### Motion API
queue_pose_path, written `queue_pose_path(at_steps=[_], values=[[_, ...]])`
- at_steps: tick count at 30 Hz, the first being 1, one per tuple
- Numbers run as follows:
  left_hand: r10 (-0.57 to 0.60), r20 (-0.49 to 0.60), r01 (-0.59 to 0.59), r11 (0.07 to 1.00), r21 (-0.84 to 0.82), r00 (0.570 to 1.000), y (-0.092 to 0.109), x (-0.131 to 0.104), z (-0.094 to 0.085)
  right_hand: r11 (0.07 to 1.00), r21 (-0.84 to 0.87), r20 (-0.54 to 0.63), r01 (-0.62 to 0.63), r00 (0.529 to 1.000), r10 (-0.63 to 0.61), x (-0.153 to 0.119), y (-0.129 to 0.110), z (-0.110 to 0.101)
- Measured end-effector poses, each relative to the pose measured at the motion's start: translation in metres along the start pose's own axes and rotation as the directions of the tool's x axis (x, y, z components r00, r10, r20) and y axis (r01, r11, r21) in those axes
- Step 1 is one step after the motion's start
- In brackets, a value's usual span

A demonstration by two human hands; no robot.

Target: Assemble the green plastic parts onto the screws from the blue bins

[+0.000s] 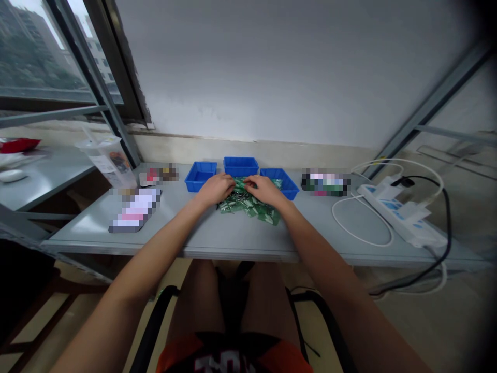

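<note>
A loose pile of small green packets [250,205] lies on the grey table, in front of three blue trays. My left hand [217,188] rests at the pile's left edge, its fingers bent and close together over the packets. From the right, my right hand [264,188] reaches onto the top of the pile, fingers curled down. Whatever is under the fingertips of either hand is too small to make out. Blue trays stand at the left [196,176], middle [240,166] and right [286,185]; some green packets show at the right tray's left side.
On the left of the table [233,243] are a phone [135,210] and a lidded plastic cup [111,163]. A blurred dark item [325,183] lies right of the trays. Farther right, a white power strip [402,215] has plugs and looping cables.
</note>
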State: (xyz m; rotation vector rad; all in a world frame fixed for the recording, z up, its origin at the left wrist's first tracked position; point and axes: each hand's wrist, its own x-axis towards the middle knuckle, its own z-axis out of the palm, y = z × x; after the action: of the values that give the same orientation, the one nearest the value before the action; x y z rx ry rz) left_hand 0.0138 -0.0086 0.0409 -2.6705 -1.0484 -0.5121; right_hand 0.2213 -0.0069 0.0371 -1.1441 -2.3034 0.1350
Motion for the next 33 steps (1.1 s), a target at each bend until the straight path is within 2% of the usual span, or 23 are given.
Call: queue_pose_path(at_steps=[6, 13, 17, 22, 28, 33], values=[[-0.041, -0.195, 0.036, 0.999, -0.032, 0.980, 0.003, -0.001, -0.003, 0.999, 0.048, -0.024, 0.018, 1.000, -0.017, 0.000, -0.003, 0.000], [-0.065, -0.359, -0.002, 0.983, -0.182, 0.931, 0.008, 0.001, -0.005, 0.994, 0.069, -0.068, 0.091, 0.994, -0.086, 0.001, -0.009, 0.000], [-0.137, -0.379, 0.001, 0.941, -0.338, 0.915, 0.008, 0.003, -0.005, 0.992, 0.069, -0.103, 0.109, 0.990, -0.101, 0.003, -0.008, -0.002], [-0.304, -0.317, 0.063, 0.804, -0.592, 0.899, 0.003, 0.005, -0.001, 0.986, 0.132, -0.141, 0.102, 0.986, -0.083, 0.002, -0.011, -0.002], [-0.391, -0.286, 0.103, 0.727, -0.679, 0.875, 0.002, 0.007, 0.001, 0.979, 0.185, -0.161, 0.080, 0.986, -0.050, 0.002, -0.014, -0.003], [-0.431, -0.322, 0.109, 0.723, -0.683, 0.843, 0.004, 0.007, 0.000, 0.973, 0.231, -0.150, 0.025, 0.989, 0.010, 0.002, -0.018, -0.003]])
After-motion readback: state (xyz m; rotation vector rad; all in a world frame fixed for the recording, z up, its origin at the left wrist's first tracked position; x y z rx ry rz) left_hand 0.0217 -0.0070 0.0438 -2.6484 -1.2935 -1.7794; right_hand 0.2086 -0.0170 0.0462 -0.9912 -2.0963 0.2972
